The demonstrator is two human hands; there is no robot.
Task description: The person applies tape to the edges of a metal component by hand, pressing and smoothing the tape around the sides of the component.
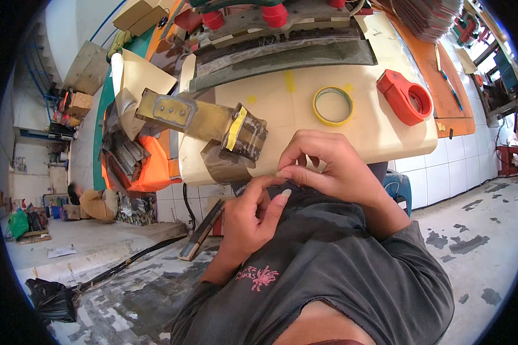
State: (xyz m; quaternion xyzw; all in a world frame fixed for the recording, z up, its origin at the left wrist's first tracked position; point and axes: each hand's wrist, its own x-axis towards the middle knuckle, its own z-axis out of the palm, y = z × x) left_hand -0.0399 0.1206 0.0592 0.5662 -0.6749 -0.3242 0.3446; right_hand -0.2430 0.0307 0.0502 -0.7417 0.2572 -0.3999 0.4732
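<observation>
My right hand (pixel 322 164) is in front of my body at the table's near edge, its thumb and index finger pinched together. Anything between those fingertips is too small to make out. My left hand (pixel 250 215) is just below and to the left, its index fingertip touching the right hand's pinch. The left thumb stands apart from the index finger, and the other fingers are curled. Closest to the hands on the table is a worn yellowish-brown flat piece (pixel 204 118) with yellow tape across its dark end. Dark brown film (pixel 224 164) lies beneath that end.
A yellow tape roll (pixel 333 106) and a red tape dispenser (pixel 406 98) rest on the cream-covered table (pixel 288 138). Behind them is a long dark strip (pixel 285 64), below a machine with red knobs (pixel 274 16). An orange bag (pixel 155 164) hangs at the left; a blue stool (pixel 398 187) stands right.
</observation>
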